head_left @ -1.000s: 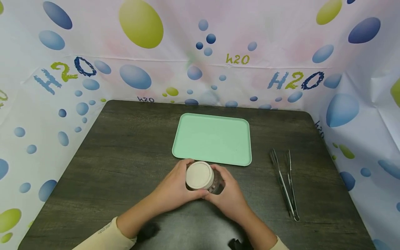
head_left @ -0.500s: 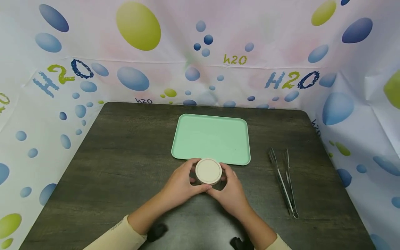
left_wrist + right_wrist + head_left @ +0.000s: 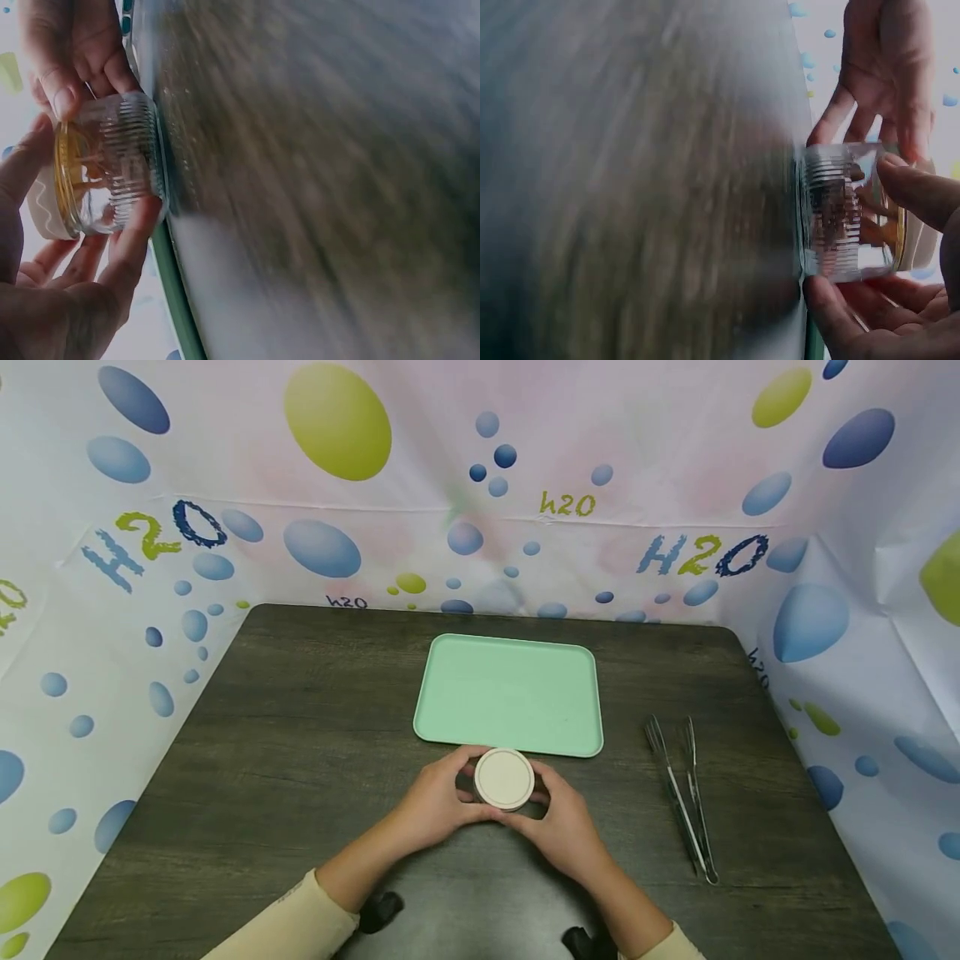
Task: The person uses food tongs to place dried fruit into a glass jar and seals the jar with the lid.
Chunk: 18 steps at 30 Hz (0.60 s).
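Between both hands stands a clear ribbed jar [image 3: 124,161] with a cream lid [image 3: 504,779], upright with its base at the table surface. My left hand [image 3: 435,802] curls round the jar's left side, thumb toward the near side. On the opposite side, my right hand [image 3: 562,827] grips it the same way, and the two thumbs come together in front. In the right wrist view, fingers [image 3: 832,311] touch the glass low down, near its base. The jar looks see-through, with a yellowish band below the lid.
Just beyond the jar lies a mint-green tray [image 3: 510,693] on the dark wood-grain table [image 3: 315,710]. Metal tongs [image 3: 686,810] lie to the right, their tips pointing away. A bubble-printed sheet [image 3: 420,443] hangs behind and at the sides.
The jar has shifted slightly to the right and gone from leaning to upright, both hands moving with it. Tray and tongs stay in place.
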Available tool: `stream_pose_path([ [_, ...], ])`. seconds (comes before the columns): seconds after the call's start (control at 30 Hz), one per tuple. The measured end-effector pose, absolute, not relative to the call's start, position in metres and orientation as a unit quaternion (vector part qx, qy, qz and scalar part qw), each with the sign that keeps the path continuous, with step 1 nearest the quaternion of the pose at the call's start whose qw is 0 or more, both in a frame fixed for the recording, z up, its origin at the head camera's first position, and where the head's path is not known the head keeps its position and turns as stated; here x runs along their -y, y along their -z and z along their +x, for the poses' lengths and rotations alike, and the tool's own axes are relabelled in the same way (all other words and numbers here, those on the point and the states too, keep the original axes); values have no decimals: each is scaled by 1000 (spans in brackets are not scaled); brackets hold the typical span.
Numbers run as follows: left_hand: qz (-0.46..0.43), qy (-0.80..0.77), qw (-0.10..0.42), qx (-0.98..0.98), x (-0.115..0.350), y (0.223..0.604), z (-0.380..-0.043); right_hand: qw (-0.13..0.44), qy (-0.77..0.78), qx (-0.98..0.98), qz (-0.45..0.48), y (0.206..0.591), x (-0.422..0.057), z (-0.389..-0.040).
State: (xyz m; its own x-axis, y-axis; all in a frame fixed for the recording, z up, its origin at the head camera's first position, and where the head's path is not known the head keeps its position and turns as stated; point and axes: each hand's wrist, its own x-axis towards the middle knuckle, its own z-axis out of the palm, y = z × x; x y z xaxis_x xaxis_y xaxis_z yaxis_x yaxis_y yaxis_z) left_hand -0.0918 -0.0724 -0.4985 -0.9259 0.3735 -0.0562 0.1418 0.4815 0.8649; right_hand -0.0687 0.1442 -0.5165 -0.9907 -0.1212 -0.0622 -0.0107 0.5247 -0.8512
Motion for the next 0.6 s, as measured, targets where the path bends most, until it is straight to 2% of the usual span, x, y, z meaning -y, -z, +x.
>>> stream_pose_path([
  [0.6, 193, -440, 120, -869, 74, 504, -102, 91, 467, -879, -25, 516, -150, -74],
])
